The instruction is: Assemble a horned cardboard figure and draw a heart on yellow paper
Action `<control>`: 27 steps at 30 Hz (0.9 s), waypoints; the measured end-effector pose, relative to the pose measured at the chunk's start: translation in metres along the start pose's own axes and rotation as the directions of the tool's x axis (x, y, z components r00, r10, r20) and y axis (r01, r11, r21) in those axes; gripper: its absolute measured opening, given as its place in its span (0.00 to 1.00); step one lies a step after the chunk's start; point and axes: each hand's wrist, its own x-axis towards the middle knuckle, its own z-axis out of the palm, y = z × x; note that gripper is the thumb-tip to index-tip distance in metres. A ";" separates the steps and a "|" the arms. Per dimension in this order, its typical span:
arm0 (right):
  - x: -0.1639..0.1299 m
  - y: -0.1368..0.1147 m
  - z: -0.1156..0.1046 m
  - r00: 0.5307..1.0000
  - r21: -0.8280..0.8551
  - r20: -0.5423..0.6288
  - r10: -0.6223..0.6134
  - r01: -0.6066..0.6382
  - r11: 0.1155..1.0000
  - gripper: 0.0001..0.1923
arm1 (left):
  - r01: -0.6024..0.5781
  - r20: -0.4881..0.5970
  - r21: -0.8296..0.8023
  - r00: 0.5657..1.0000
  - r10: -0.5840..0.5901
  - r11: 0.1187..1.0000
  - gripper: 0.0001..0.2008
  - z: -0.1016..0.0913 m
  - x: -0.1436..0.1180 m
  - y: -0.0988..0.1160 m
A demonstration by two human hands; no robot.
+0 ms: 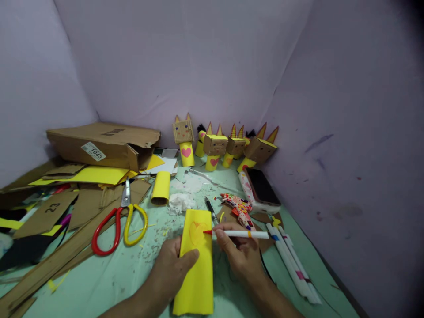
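Note:
My left hand (172,269) grips a yellow paper tube (195,287), flattened somewhat, with the thumb pressed across its front. An orange heart outline (198,233) shows on the tube's upper part. Between the fingers of my right hand (240,254) is a white felt-tip marker (258,234) with an orange band. Its red tip meets or nearly meets the tube beside the heart's right edge. Just beyond the tube lie a dark pen (210,208) and a crumpled white tissue (182,202).
Scissors (126,198) with red and yellow handles lie left, near cardboard strips and a cardboard box (102,141). A short yellow tube (160,187) stands behind. Several cardboard-headed figures (183,137) line the back. At right are a phone (263,186) and several white markers (291,265).

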 end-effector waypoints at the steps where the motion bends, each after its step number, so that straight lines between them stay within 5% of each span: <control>1: 0.000 0.000 0.000 1.000 -0.001 -0.006 0.012 -0.012 1.000 0.10 | 0.000 -0.005 0.001 1.000 0.000 1.000 0.13 0.000 0.000 0.001; 27: 0.003 0.004 0.000 1.000 0.085 -0.023 0.003 -0.001 0.996 0.11 | -0.002 0.017 0.026 1.000 0.002 1.000 0.10 0.000 -0.001 -0.001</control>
